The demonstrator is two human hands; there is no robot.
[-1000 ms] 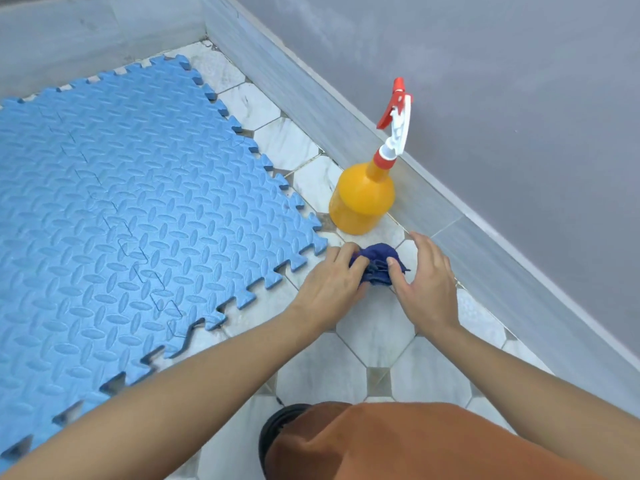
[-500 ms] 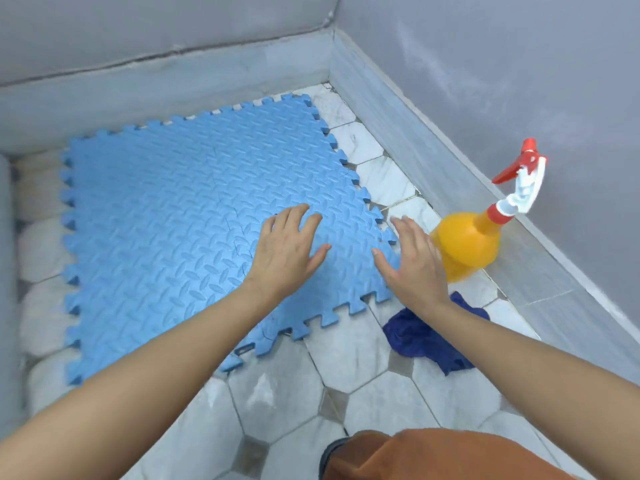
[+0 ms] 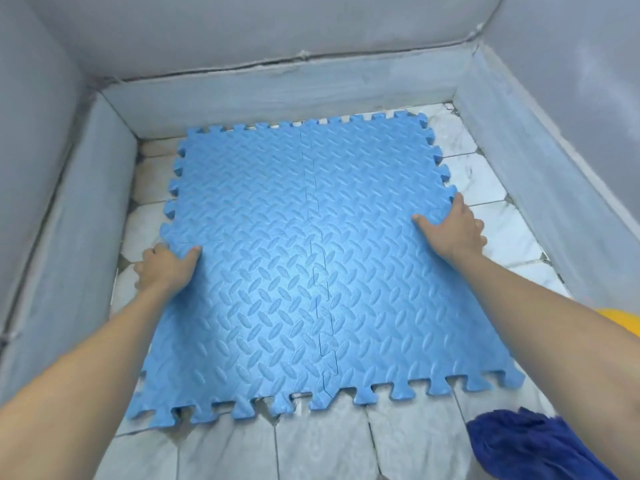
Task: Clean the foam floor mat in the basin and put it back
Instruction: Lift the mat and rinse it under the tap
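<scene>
Head-camera view, looking down into a shallow basin with pale grey walls [image 3: 540, 174] and a white marble-patterned tiled floor [image 3: 322, 445]. Lying in the middle of the floor is a blue foam floor mat [image 3: 298, 265], made of interlocking squares with a raised diamond-plate texture and jigsaw-tooth edges. Its far edge is sitting close to the back wall at 12 o'clock, and bare tile is showing along its other three sides.

Two bare forearms are reaching in from the bottom of the frame. At 9 o'clock on the mat, the left hand [image 3: 164, 266] is gripping the mat's left edge, thumb lying on top and fingers curling beneath the foam. At 3 o'clock, the right hand [image 3: 453, 230] is gripping the right edge the same way, thumb pressing on top and fingers wrapping around the toothed border.

At 5 o'clock, near the frame's lower right corner, a crumpled dark blue cloth [image 3: 530, 445] is lying on the tiles, apart from the mat. At 4 o'clock, a slice of a rounded yellow object [image 3: 623, 323] is peeking past the right forearm; too little is showing to identify it.
</scene>
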